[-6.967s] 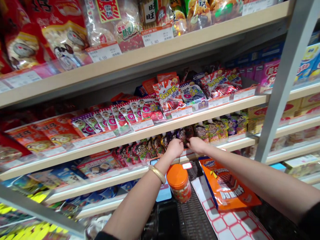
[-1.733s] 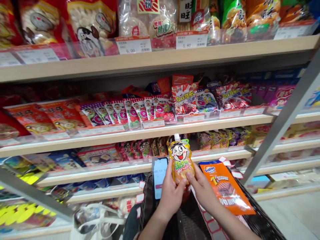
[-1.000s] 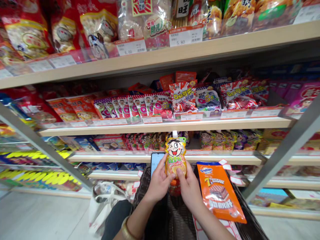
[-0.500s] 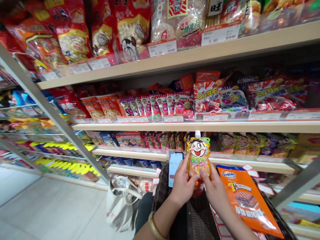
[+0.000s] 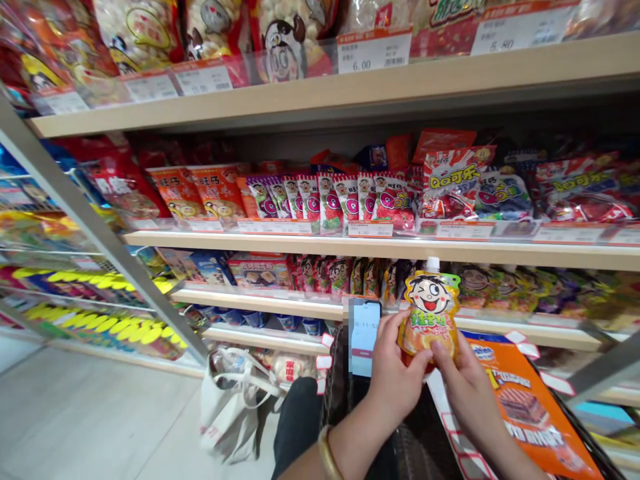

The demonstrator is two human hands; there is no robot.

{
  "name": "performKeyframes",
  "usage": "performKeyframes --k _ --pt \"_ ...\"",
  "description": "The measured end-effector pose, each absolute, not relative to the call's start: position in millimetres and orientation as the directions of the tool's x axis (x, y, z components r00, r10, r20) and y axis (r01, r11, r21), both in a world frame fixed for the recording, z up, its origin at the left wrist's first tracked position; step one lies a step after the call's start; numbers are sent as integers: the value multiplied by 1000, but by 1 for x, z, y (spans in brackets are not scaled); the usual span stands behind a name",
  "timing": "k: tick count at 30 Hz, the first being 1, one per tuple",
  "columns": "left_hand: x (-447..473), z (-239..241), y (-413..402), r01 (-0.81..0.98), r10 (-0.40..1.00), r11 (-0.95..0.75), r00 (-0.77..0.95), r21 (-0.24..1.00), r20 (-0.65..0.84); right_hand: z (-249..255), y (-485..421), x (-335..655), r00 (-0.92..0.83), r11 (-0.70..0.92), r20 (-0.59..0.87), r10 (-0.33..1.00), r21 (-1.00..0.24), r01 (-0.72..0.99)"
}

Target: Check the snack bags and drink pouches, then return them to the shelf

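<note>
A yellow-orange jelly drink pouch (image 5: 431, 313) with a winking cartoon face and a white spout cap stands upright between my two hands. My left hand (image 5: 400, 360) grips its lower left edge, thumb across the front. On the lower right, my right hand (image 5: 463, 370) holds it with the thumb pressed on the front. Below them is a dark woven basket (image 5: 417, 440). An orange Ovaltine bag (image 5: 533, 400) lies at the basket's right side, partly behind my right forearm. A phone (image 5: 365, 340) with a lit screen stands at the left, close to my left hand.
Shelves of snacks face me, with a wooden shelf edge (image 5: 300, 243) just above the pouch. Gummy packets (image 5: 345, 200) line the middle shelf, more pouches (image 5: 493, 287) the one below. A white cloth bag (image 5: 233, 407) rests on the floor (image 5: 90, 413) at left.
My hands and the pouch appear further right in the picture. The view has shifted and come closer to the shelves. Both hands keep their hold on the pouch.
</note>
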State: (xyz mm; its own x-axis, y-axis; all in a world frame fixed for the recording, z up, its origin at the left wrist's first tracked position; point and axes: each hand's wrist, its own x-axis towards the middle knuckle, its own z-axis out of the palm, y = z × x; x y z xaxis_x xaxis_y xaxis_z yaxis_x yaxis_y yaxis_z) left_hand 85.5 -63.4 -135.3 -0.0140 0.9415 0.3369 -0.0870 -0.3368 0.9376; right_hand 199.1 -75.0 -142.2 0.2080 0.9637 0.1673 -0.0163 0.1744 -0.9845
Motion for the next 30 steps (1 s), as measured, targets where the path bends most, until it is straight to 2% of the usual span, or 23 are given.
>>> performKeyframes --k 4,14,18,21,23,27,30 --pt "86 -140 -64 -128 950 -312 -14 942 313 -142 -78 200 228 168 170 959 -985 26" --pt "91 -144 -66 -193 961 -272 3 943 277 -146 -83 204 220 198 195 956 -980 8" --pt "87 -140 -66 -71 929 -370 -11 926 370 -144 -84 199 181 258 255 950 -966 12" --pt "81 -133 -66 52 897 -441 3 896 441 -144 -86 196 180 315 327 928 -944 95" --pt "76 -128 -68 72 880 -474 36 877 473 -146 -88 195 166 369 395 903 -914 170" --pt "70 -120 -69 2 839 -533 126 846 529 -151 -92 194 71 478 528 846 -813 333" --pt "67 -119 -66 -105 850 -500 129 860 510 -153 -95 194 12 507 565 825 -749 427"
